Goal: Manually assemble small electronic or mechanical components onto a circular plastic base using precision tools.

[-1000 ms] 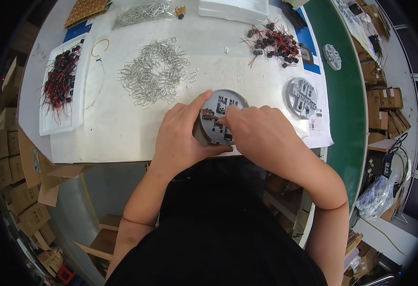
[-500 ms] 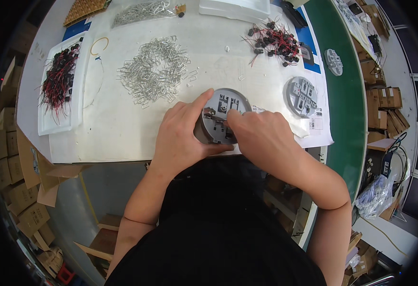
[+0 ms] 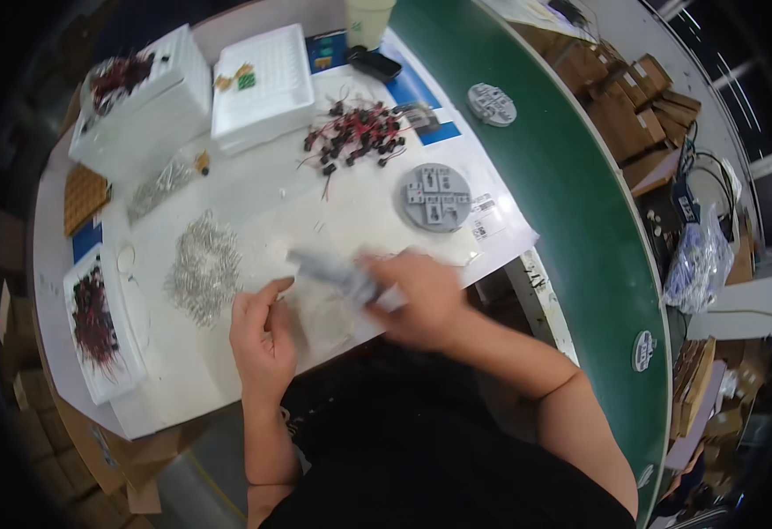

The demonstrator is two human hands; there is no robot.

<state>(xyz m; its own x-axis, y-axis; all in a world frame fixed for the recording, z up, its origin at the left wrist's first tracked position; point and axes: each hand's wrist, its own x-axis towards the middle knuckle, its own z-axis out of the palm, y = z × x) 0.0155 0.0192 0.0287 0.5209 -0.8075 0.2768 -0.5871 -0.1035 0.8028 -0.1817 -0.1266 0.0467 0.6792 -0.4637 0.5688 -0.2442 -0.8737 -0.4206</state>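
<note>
My right hand [image 3: 423, 298] grips a round grey plastic housing [image 3: 331, 270] over the front of the white-topped table, tilted nearly edge-on. Motion smears both, so the housing's inner parts cannot be made out. Just left of it, my left hand [image 3: 263, 344] is apart from the housing, fingers loosely bent and holding nothing. A second round grey housing [image 3: 437, 198] with raised compartments lies at the table's right side. Beyond my left hand is a pile of small U-shaped metal pieces [image 3: 205, 273].
Black parts with red wires [image 3: 360, 132] are heaped farther back; more fill a white tray [image 3: 108, 366] at left. White foam boxes [image 3: 263, 84] stand behind. A green surface [image 3: 536, 167] curves along the right, bearing another grey housing [image 3: 492, 104]. A clear bag of metal pieces [image 3: 161, 187] lies behind the pile.
My left hand has let go of the grey housing. My right hand now holds it alone and has moved it, tipping it edge-on. The whole view has turned toward the right.
</note>
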